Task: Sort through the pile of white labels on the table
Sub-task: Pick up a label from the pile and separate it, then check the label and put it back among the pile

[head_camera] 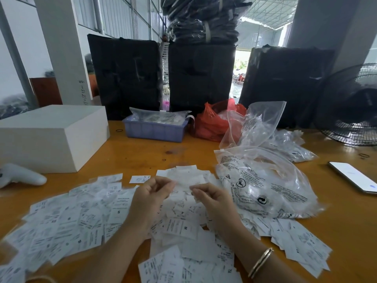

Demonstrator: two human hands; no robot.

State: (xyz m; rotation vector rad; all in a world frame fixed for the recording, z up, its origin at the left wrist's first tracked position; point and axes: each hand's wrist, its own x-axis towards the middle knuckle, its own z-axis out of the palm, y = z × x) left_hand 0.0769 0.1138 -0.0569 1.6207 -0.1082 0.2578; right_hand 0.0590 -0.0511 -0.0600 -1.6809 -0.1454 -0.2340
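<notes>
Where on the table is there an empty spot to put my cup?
Bare wood shows between the white box, the blue tray and the label pile. More lies at the right edge below the phone. Around both hands and the clear bags it is crowded.

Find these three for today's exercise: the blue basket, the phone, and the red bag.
blue basket (155, 132): head view, on its front wall.
phone (354, 176): head view, middle of its lit screen.
red bag (210, 122): head view, on its left side.

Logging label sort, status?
Left hand and right hand: fingers curled, a grip on labels not clear. Labels spread on table. Plastic bag lies over pile's right edge.
</notes>
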